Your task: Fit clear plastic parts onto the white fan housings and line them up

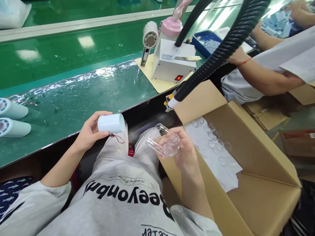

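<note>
Apparently at a holding step: clasping blue tube (pixel 110 123) in left grip (pixel 90 130), well left of carton (pixel 248 141), and clear cup (pixel 162 139) in right grip (pixel 186 141), at carton's left edge; probably calling next for light, steady pressure.

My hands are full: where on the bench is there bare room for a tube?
Bare bench beyond your left hand runs from the two tubes to the yellow sheet. That sheet is crowded: a white box and a handheld device, with a bottle close behind.
</note>
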`<control>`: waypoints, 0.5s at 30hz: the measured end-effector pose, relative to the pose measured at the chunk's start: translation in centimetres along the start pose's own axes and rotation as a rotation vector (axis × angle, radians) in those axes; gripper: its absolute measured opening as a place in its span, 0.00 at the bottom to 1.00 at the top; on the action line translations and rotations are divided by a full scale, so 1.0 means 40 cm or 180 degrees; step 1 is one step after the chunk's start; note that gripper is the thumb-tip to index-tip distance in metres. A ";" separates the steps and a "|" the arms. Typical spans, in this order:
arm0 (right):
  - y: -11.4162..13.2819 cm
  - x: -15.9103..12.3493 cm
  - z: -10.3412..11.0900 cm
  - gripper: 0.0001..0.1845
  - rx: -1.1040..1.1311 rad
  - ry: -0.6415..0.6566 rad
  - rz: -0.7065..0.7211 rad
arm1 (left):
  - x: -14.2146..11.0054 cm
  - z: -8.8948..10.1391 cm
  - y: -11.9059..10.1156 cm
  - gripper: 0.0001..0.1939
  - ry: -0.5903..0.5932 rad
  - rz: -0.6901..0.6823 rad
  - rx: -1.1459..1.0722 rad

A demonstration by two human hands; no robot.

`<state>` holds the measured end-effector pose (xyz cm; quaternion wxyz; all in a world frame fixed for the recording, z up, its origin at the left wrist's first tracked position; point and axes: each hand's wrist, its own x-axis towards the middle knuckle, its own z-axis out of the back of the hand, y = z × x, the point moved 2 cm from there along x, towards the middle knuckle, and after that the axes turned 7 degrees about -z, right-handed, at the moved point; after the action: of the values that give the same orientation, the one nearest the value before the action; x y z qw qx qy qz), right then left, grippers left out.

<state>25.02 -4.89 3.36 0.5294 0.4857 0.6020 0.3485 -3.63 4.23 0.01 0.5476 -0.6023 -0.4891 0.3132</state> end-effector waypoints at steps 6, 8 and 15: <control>-0.033 -0.036 0.032 0.32 -0.0033 -0.0354 0.0084 | 0.001 -0.026 0.040 0.26 0.0131 0.0970 -0.0579; -0.076 -0.084 0.098 0.33 -0.0100 -0.1105 0.0185 | -0.006 -0.039 0.065 0.30 0.0210 0.1395 -0.0723; -0.295 -0.655 0.343 0.32 -0.1698 -0.5969 -0.0603 | 0.021 -0.096 0.175 0.21 0.0732 0.2165 -0.0464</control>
<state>35.03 -34.54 -2.52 0.9114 0.3797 -0.1249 -0.0981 1.86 4.19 -5.83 0.4192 -0.7993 -0.2171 0.3719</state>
